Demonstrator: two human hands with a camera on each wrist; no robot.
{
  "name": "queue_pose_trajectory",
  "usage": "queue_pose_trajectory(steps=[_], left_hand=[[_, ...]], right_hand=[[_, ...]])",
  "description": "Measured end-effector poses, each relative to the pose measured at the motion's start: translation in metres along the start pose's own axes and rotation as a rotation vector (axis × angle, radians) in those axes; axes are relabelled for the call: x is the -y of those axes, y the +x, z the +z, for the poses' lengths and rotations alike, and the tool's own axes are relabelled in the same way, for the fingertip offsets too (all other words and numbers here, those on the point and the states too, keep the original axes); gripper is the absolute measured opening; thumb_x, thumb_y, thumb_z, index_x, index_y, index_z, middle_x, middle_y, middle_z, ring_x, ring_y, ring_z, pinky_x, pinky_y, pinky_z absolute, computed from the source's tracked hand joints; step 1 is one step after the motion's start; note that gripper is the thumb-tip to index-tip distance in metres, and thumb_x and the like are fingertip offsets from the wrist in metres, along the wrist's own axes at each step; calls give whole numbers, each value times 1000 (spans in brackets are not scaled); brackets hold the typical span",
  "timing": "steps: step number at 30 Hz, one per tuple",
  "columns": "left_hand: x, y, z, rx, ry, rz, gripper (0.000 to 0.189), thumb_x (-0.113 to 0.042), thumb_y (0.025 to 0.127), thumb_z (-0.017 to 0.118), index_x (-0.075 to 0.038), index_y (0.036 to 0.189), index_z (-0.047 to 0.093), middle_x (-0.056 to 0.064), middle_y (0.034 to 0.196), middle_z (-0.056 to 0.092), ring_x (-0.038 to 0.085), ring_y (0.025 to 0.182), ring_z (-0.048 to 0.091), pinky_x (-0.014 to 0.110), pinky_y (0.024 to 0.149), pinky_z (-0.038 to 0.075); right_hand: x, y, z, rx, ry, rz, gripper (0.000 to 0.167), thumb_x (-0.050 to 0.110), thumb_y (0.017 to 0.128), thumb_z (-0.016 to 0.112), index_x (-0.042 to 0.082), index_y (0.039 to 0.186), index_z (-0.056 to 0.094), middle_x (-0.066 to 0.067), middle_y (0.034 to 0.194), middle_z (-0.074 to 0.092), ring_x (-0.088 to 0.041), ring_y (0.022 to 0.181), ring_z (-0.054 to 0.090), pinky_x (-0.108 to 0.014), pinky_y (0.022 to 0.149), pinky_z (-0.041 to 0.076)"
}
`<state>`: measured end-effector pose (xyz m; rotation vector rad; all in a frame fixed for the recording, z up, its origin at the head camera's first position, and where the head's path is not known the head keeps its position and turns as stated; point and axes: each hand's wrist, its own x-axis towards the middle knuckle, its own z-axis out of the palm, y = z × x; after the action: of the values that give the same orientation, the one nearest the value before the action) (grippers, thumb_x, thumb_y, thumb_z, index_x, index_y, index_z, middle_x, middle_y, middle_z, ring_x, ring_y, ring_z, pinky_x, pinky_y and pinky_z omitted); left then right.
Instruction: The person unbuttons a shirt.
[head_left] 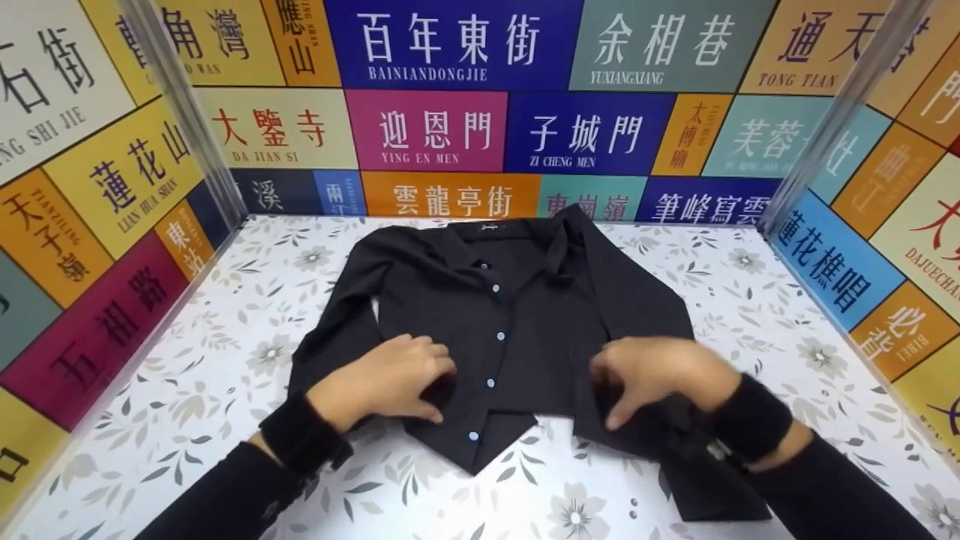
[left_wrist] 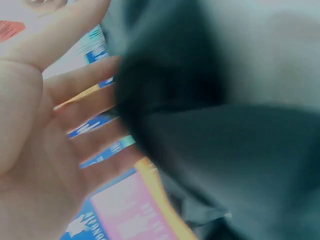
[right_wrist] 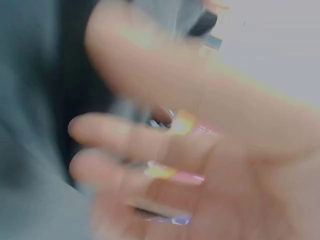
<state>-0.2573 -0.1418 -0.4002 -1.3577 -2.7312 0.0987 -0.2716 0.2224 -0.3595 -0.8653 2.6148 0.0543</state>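
Observation:
A black long-sleeved shirt [head_left: 439, 300] with pale buttons lies spread on the table, its collar toward the back wall. My left hand [head_left: 397, 376] is over the lower part of its left-hand side, thumb apart from the fingers. In the left wrist view the fingers [left_wrist: 90, 102] are fairly straight and their tips meet the dark cloth. Over the other side of the shirt is my right hand [head_left: 652, 371], blurred, with its thumb also apart. The right wrist view shows its fingers [right_wrist: 110, 135] loosely bent beside the cloth, with nothing seen between them and the thumb.
The table [head_left: 225, 420] has a white cover with grey flowers and leaves. Panels of coloured place-name signs [head_left: 442, 131] stand at the back and both sides. Black bands [head_left: 304, 435] circle both wrists. One shirt sleeve [head_left: 712, 480] reaches toward the front right under the right forearm.

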Motion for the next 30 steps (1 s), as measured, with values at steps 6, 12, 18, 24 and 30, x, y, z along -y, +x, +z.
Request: queue_pose_trajectory(steps=[6,12,18,24,30], left_hand=[[-5,3,34,-168,166,77,18,-29,89,84,-13,92,74,0,89,66,21,84,64,36,66,48],[4,6,22,-111,-37,90,8,-13,94,77,-13,87,72,0,87,68,21,85,67,37,72,54],[47,11,-29,-145,-549,-55,5,-8,100,72,-8,95,72,4,95,73,24,95,70,44,94,58],[65,39,-26,-284,-311,-363,9,-14,98,73,-6,93,73,11,98,74,35,98,70,52,93,56],[59,75,16,-84,100,-435,17,-9,93,69,0,104,78,21,107,73,43,101,68,55,85,57]], right_hand=[[-9,13,49,-171,66,-102,36,32,80,94,14,94,66,2,94,58,-17,81,60,-40,78,56],[-20,10,40,-155,125,-314,19,13,96,78,17,85,63,10,85,54,-7,77,55,-31,73,52],[-44,-1,-22,-162,415,-259,10,15,106,64,11,98,62,4,84,57,-11,73,56,-32,72,52],[-47,39,-33,-405,298,-47,12,16,104,68,7,97,64,-3,83,63,-19,75,60,-42,74,52],[-50,86,8,-343,37,25,17,24,102,68,13,92,61,-9,86,67,-31,78,68,-52,71,58]])
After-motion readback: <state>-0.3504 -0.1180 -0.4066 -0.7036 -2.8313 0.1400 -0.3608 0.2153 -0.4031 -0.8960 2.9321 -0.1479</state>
